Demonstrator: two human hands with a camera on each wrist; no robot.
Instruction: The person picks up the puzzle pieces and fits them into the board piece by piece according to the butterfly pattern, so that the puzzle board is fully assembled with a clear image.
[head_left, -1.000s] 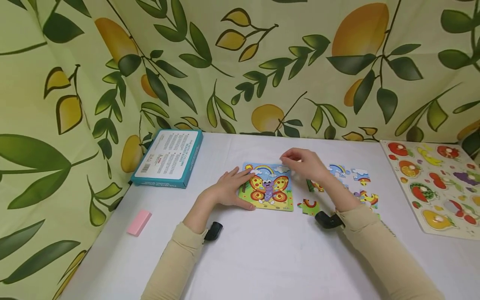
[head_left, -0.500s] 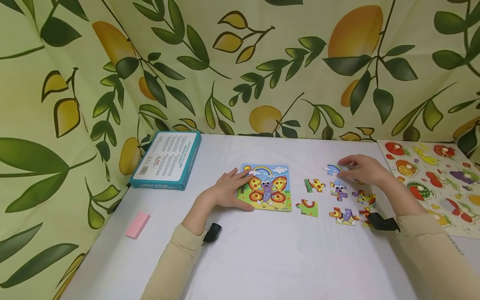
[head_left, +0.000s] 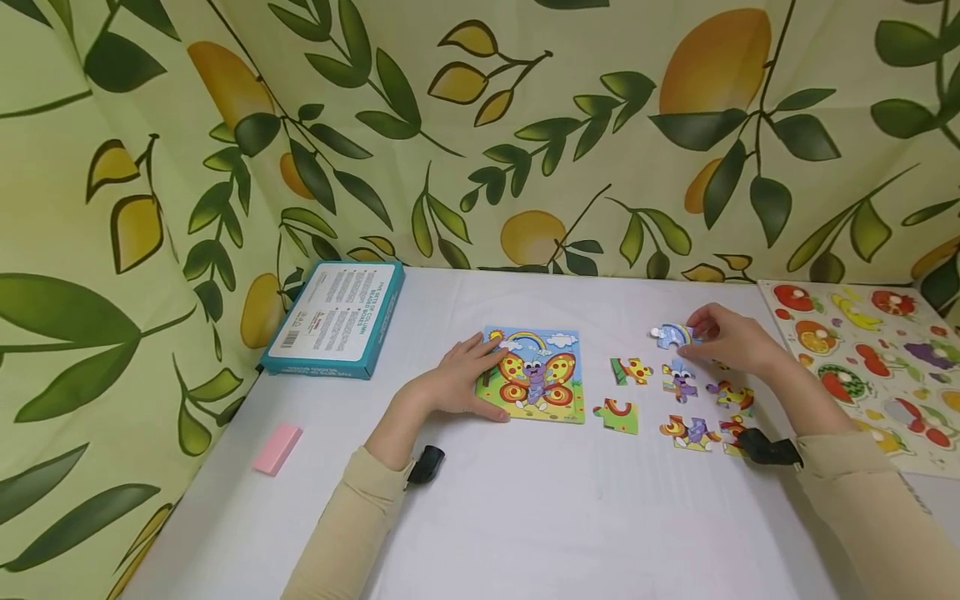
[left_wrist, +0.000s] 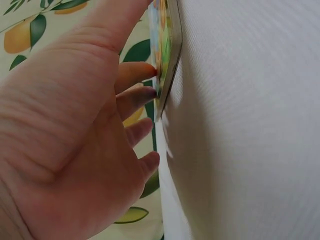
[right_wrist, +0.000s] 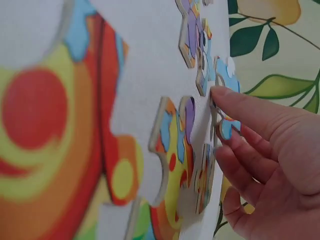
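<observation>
My left hand (head_left: 459,382) rests on the left edge of a square butterfly puzzle board (head_left: 536,407), its fingers spread and fairly straight. In the left wrist view, fingertips touch the side of that board (left_wrist: 167,55). Off to the right, my right hand (head_left: 729,340) pinches a blue jigsaw piece with a rainbow (head_left: 670,335) between thumb and fingers. The right wrist view shows this piece (right_wrist: 227,75) tipped up at the fingertips. Several other jigsaw pieces lie below and beside it, among them a purple face piece (head_left: 679,382) and a green-cornered piece (head_left: 631,371).
A teal and white box (head_left: 333,321) lies at the back left, with a pink block (head_left: 277,449) in front of it. At the right is a fruit puzzle board (head_left: 870,367). A leaf-patterned cloth (head_left: 480,133) hangs behind the white table (head_left: 510,517).
From the butterfly board's upper right corner, my right hand has moved right to the rainbow piece and taken hold of it. That piece now looks slightly tilted. My left hand stays put.
</observation>
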